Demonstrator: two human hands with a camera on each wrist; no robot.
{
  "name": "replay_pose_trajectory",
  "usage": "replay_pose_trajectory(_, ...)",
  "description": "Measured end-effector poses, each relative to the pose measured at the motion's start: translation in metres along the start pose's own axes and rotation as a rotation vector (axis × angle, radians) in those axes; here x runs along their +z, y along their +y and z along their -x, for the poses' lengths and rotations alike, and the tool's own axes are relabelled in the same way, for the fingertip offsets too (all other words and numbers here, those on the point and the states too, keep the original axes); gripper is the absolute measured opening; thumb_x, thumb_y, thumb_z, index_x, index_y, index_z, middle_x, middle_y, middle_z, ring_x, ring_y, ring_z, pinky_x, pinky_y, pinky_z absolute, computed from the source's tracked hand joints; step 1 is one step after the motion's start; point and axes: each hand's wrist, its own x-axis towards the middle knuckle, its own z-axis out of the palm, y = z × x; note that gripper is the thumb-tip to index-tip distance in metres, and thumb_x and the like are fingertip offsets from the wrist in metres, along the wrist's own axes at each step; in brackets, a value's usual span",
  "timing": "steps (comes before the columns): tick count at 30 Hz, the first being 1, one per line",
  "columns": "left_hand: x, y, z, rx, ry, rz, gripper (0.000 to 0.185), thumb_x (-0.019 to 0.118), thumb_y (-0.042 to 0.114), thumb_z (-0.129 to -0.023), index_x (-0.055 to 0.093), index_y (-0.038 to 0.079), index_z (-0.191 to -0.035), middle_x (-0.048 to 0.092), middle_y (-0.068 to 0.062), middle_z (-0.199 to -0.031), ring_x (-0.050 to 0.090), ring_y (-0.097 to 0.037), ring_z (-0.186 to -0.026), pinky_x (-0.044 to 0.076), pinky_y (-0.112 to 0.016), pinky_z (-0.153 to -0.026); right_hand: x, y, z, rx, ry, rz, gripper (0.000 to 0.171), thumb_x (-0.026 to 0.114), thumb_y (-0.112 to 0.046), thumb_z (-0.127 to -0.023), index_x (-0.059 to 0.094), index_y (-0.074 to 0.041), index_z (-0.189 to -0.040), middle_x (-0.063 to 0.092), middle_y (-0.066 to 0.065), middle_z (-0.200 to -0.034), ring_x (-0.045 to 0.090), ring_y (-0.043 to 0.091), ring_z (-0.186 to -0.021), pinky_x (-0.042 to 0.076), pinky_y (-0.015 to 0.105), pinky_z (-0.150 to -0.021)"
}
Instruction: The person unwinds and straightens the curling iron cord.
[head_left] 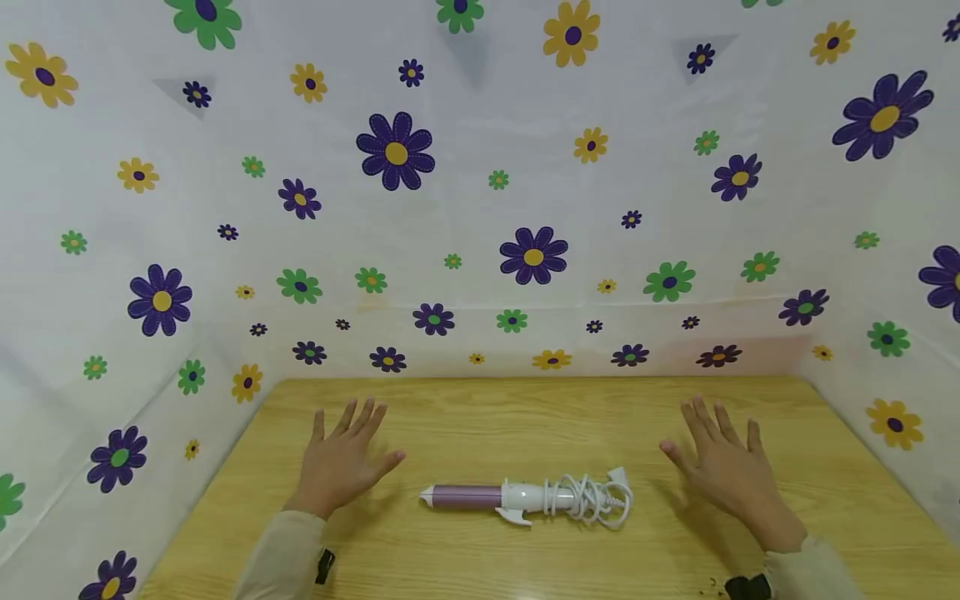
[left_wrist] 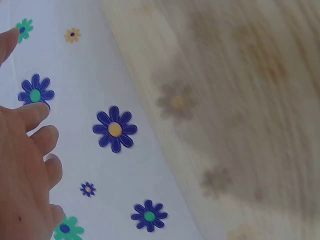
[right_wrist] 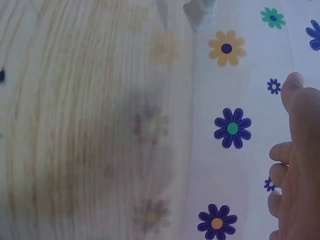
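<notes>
Glossy plastic curling iron (head_left: 525,497), seemingly wood-grain table (head_left: 480,417)

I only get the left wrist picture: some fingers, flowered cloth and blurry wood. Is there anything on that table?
Observer: Yes. A white and purple curling iron lies flat on the wooden table, midway between the two hands.
Operator: Is the cord trailing off somewhere?
Observer: No, the white cord is wound around the handle end.
Operator: Is the left hand holding it?
Observer: No. The left hand is spread open, apart from the iron.
Operator: And the other one?
Observer: The right hand is open too, on the far side of the cord.
</notes>
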Motion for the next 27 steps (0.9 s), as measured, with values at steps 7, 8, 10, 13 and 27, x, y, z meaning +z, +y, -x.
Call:
replay_pose_trajectory(7, -0.004, 0.019, -0.011, 0.068, -0.019, 0.022, 0.085, 0.044, 0.072, -0.087, 0.028, 0.019, -0.152, 0.027, -0.004, -0.157, 0.020, -0.030, -0.148, 0.000, -0.062, -0.116, -0.005, -0.019, 0.001, -0.049, -0.005, 0.035, 0.083, 0.037, -0.062, -0.096, 0.019, -0.004, -0.153, 0.021, 0.023, -0.157, 0.016, 0.047, -0.144, -0.003, 0.069, -0.110)
replay_pose_trajectory(8, -0.004, 0.024, -0.013, 0.083, -0.027, 0.032, 0.085, 0.044, 0.071, -0.087, 0.028, 0.018, -0.152, 0.028, -0.005, -0.157, 0.020, -0.030, -0.148, 0.001, -0.062, -0.116, -0.005, -0.021, 0.002, -0.054, -0.006, 0.054, 0.082, 0.037, -0.062, -0.096, 0.022, -0.004, -0.152, 0.024, 0.023, -0.156, 0.020, 0.046, -0.143, 0.001, 0.069, -0.110)
replay_pose_trajectory(10, -0.005, 0.034, -0.016, 0.113, -0.057, 0.055, 0.084, 0.044, 0.071, -0.088, 0.028, 0.019, -0.152, 0.027, -0.005, -0.157, 0.021, -0.030, -0.148, 0.003, -0.062, -0.116, -0.003, -0.025, 0.004, -0.068, 0.002, 0.103, 0.081, 0.039, -0.062, -0.095, 0.028, -0.005, -0.151, 0.034, 0.022, -0.152, 0.028, 0.046, -0.140, 0.010, 0.069, -0.109)
replay_pose_trajectory(13, -0.006, 0.050, -0.020, 0.163, -0.104, 0.108, 0.084, 0.047, 0.069, -0.087, 0.029, 0.020, -0.152, 0.027, -0.005, -0.158, 0.021, -0.030, -0.148, 0.006, -0.062, -0.115, 0.000, -0.029, 0.007, -0.093, 0.023, 0.145, 0.075, 0.043, -0.060, -0.095, 0.038, -0.006, -0.146, 0.046, 0.021, -0.145, 0.039, 0.044, -0.135, 0.023, 0.067, -0.106)
replay_pose_trajectory(27, 0.004, 0.092, -0.024, 0.214, -0.318, 0.427, 0.093, 0.075, 0.061, -0.070, 0.042, 0.020, -0.147, 0.045, -0.009, -0.149, 0.048, -0.034, -0.132, 0.039, -0.056, -0.103, 0.005, -0.036, 0.017, -0.211, -0.082, -0.047, 0.062, 0.053, -0.051, -0.094, 0.050, -0.009, -0.138, 0.060, 0.016, -0.132, 0.058, 0.039, -0.117, 0.039, 0.065, -0.092)
